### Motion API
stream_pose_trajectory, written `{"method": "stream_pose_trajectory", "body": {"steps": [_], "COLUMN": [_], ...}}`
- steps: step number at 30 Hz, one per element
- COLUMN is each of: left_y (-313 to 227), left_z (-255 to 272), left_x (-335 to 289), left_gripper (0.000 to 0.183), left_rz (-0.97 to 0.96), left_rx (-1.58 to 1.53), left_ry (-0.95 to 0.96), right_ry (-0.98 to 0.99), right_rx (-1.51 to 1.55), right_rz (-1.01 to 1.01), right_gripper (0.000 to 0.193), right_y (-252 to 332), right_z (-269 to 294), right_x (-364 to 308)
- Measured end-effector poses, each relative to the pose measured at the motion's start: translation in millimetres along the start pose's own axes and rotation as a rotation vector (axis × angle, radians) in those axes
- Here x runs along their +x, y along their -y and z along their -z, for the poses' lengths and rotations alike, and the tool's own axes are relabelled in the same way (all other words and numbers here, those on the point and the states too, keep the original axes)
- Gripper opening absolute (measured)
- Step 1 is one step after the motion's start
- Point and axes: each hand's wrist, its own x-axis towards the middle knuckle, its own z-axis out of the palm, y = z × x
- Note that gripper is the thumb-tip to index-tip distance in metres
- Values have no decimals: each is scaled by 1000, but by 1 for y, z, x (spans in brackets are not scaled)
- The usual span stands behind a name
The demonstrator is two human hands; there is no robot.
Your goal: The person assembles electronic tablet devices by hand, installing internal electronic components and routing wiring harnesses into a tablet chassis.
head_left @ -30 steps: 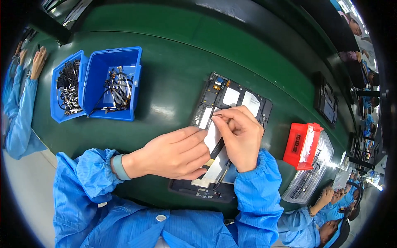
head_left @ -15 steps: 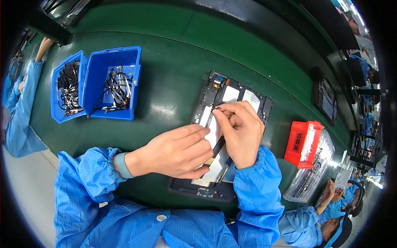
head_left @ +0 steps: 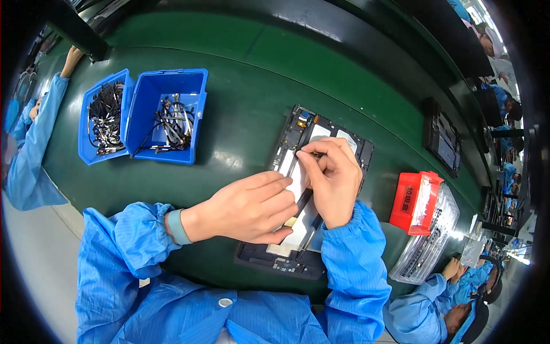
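Left hand: the left hand is palm down over the left side of the opened tablet, fingers loosely extended; cannot tell whether it holds anything underneath.
Right hand: the right hand is above the tablet's middle, thumb and forefinger drawn close at the tips; any grip there is too small to tell.
Tablet: it lies beneath both hands, its inner parts exposed.
Clear trays: stacked plastic trays, right of the tablet.
Red box: the red box, also right of the tablet, beside the trays.
Blue bins: two blue bins of cables, left of the tablet.
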Motion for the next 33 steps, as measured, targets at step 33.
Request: {"method": "stream_pose_trajectory", "body": {"steps": [33], "left_y": [1], "left_z": [-2], "left_x": [-2], "left_gripper": [32], "left_rz": [15], "left_rx": [-22], "left_ry": [-12], "right_ry": [87], "right_rx": [-343], "right_rz": [133], "right_gripper": [31], "right_y": [19], "right_z": [-5], "right_x": [-6]}}
